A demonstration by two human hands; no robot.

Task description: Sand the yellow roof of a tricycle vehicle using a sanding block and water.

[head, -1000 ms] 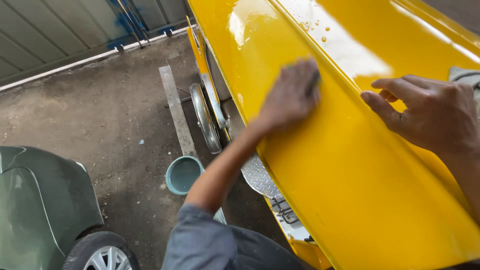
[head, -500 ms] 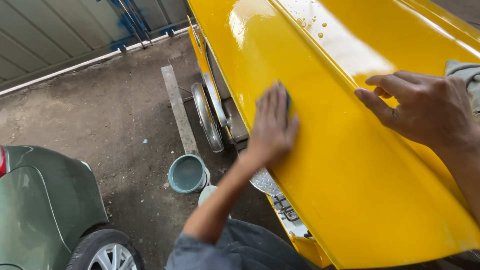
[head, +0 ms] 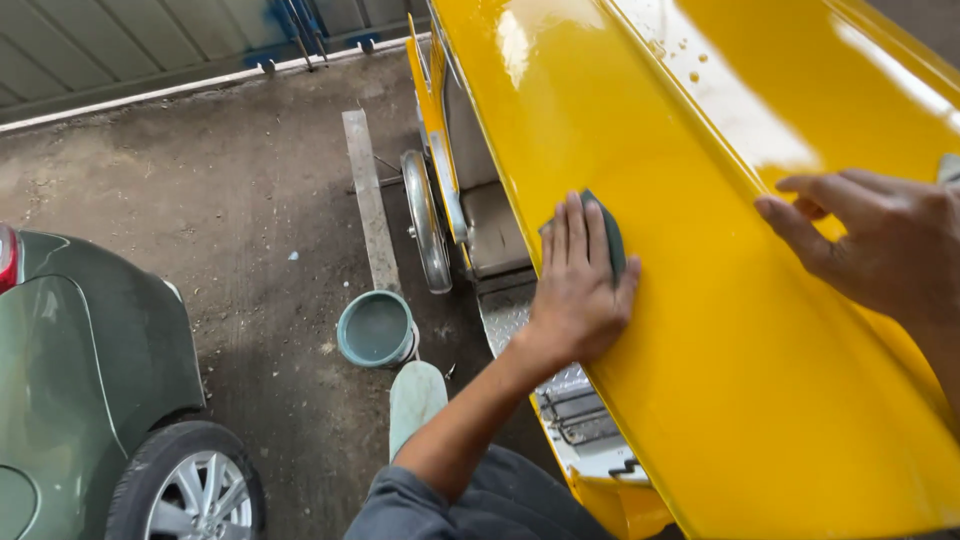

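— On the yellow car panel [head: 700,330], what are you doing?
— My left hand [head: 578,290] presses a dark sanding pad [head: 612,240] flat, fingers [head: 572,235] spread. My right hand [head: 880,245] rests open. Next I think: rub gently.

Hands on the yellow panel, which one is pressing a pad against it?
The left hand, flat on a dark pad; the right hand rests bare.

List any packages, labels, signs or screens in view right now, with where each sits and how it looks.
None in view: no package, label, sign or screen.
Left hand: presses a dark pad flat on the yellow panel.
Right hand: rests on the same panel, upper right.
Teal bucket: round, on the ground below.
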